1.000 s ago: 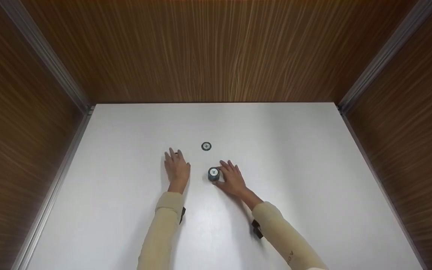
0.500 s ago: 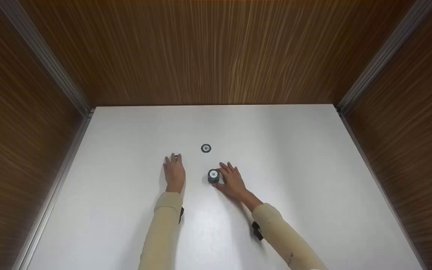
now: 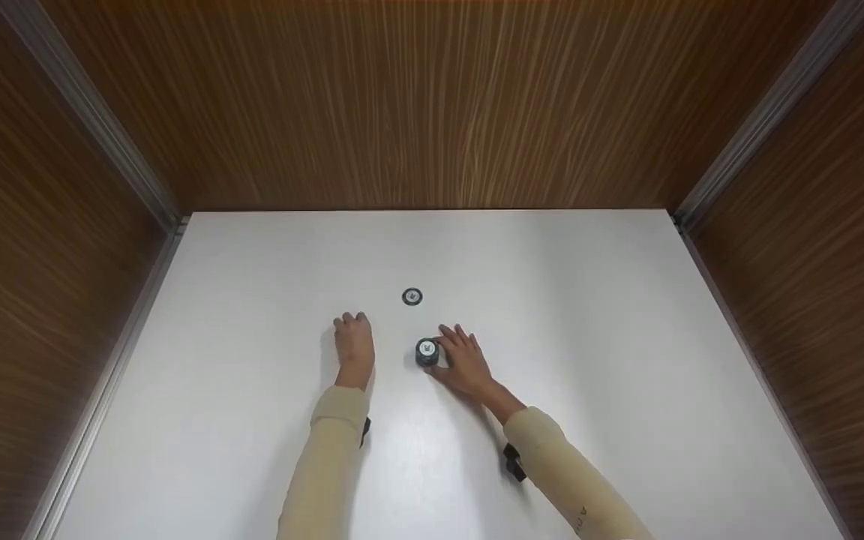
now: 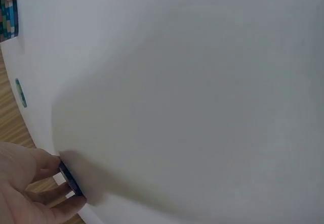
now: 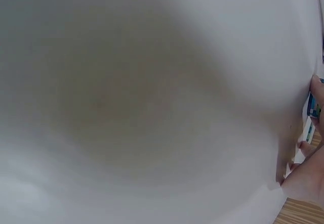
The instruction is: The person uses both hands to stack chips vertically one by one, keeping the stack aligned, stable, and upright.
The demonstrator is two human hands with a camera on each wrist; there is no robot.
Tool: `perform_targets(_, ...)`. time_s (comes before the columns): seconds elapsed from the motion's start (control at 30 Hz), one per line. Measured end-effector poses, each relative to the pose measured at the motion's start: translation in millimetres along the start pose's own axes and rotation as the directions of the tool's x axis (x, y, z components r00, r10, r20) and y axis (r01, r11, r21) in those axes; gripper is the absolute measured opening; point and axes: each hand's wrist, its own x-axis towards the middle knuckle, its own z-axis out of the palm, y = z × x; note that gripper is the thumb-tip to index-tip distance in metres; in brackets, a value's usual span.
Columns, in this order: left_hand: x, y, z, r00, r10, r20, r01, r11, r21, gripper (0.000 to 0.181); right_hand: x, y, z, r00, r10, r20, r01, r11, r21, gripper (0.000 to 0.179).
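My left hand (image 3: 355,345) pinches a dark poker chip (image 4: 71,177) between thumb and fingers at its edge. The left wrist view shows that chip tilted up on its side, close over the table; the hand hides it in the head view. My right hand (image 3: 465,364) has thumb and index finger around a short upright stack of poker chips (image 3: 427,352), whose top carries a white label. Its other fingers spread out over the table. Blue, green and white blocks mark the side of the stack (image 4: 8,19).
A single poker chip (image 3: 412,296) lies flat on the white table (image 3: 589,315), beyond the stack and between the hands. Brown wood-grain panels (image 3: 432,105) rise at the back and on both sides, with metal rails (image 3: 94,105) at the corners.
My left hand's fingers have gone from stretched over its chip to curled in, now pinching it, with the hand turned slightly. The right hand, the stack and the flat chip stay in place.
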Motion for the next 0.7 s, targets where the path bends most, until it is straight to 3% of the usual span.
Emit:
perform_targets(0.13,-2.1,3.0,-5.4,0.999,-0.018,0.029,0.021,0.997,-0.078,0.027,-0.6,1,-1,1.0,-0.003,-0.007,0.003,1.0,-0.003,0.051)
perform_targets(0.37,-7.2,4.9,-14.7,1.0,-0.031,0.002,0.031,0.979,-0.202,0.017,0.1,2,0,1.0,0.008,0.004,-0.008,1.0,-0.004,0.052)
perform_targets(0.7,-9.3,1.9,-26.5,0.992,0.006,0.127,0.031,0.957,-0.289,0.013,-1.6,2,0,1.0,0.003,0.0,-0.003,1.0,0.007,0.051)
